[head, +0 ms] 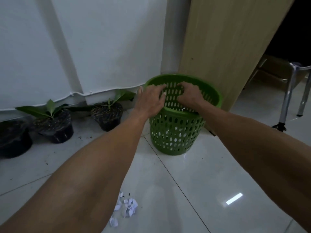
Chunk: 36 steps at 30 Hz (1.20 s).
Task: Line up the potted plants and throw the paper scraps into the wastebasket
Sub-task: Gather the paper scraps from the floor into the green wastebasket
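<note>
A green perforated wastebasket (175, 137) stands on the white tile floor by the wall. Both my hands are above its opening. My left hand (149, 101) hovers over the near left rim with its fingers spread and nothing in it. My right hand (190, 95) is over the middle of the opening, knuckles up and fingers curled downward; what it holds is hidden. White paper scraps (127, 207) lie on the floor between my forearms. Along the wall to the left are three black pots: one leafy plant (107, 116), another (53, 126), and a dark pot (13, 140) at the frame's edge.
A light wooden panel (227, 47) rises right behind the wastebasket. Chrome chair legs (287, 98) stand at the far right. A white cable (104, 92) runs along the base of the wall. Crumbs of soil (84, 137) dot the tiles near the pots.
</note>
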Tool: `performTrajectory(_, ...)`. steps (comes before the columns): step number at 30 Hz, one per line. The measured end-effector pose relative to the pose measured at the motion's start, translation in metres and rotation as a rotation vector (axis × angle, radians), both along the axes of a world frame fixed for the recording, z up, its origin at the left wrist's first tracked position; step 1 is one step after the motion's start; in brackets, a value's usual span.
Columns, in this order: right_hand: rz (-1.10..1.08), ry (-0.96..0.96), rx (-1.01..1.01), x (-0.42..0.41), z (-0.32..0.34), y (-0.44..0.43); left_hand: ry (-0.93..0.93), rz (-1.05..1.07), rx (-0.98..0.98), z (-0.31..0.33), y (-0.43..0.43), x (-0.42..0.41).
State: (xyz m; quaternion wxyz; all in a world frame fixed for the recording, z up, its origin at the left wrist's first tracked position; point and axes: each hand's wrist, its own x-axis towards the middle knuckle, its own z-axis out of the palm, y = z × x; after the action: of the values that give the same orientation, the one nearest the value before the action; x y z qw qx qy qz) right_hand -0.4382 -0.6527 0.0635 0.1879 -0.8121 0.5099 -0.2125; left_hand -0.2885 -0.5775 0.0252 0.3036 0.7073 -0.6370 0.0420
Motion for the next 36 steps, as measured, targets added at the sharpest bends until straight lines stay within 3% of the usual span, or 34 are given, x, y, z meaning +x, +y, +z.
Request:
performTrajectory(5, -0.063, -0.249, -0.190, 0.039, 0.005, 0.002, -0.123, 0.091, 0.012, -0.008, 0.037, 0.051)
performTrajectory(8, 0.098, -0.356, -0.362, 0.079, 0.014, 0.019, -0.090, 0.194, 0.092, -0.018, 0.080, 0.093)
performTrajectory(12, 0.318, -0.319, -0.514, 0.132, -0.005, 0.068, 0.007, 0.354, 0.237, -0.052, 0.167, 0.136)
performTrajectory(16, 0.533, -0.129, -0.363, 0.156, -0.079, 0.125, 0.089, 0.473, 0.568, -0.097, 0.273, 0.153)
performTrajectory(20, 0.588, 0.026, -0.189, 0.136, -0.175, 0.175, 0.002, 0.490, 0.784, -0.124, 0.370, 0.160)
performTrajectory(25, 0.570, 0.239, -0.008, 0.088, -0.249, 0.212, 0.161, 0.621, 0.665, -0.198, 0.451, 0.115)
performTrajectory(28, 0.600, 0.237, -0.024, 0.061, -0.263, 0.223, 0.212, 0.662, 0.601, -0.234, 0.452, 0.071)
performTrajectory(31, 0.680, 0.215, -0.014, 0.047, -0.276, 0.236, 0.159, 0.543, 0.555, -0.243, 0.429, 0.043)
performTrajectory(36, 0.696, 0.148, 0.031, 0.075, -0.295, 0.270, 0.085, 0.474, 0.566, -0.253, 0.397, 0.038)
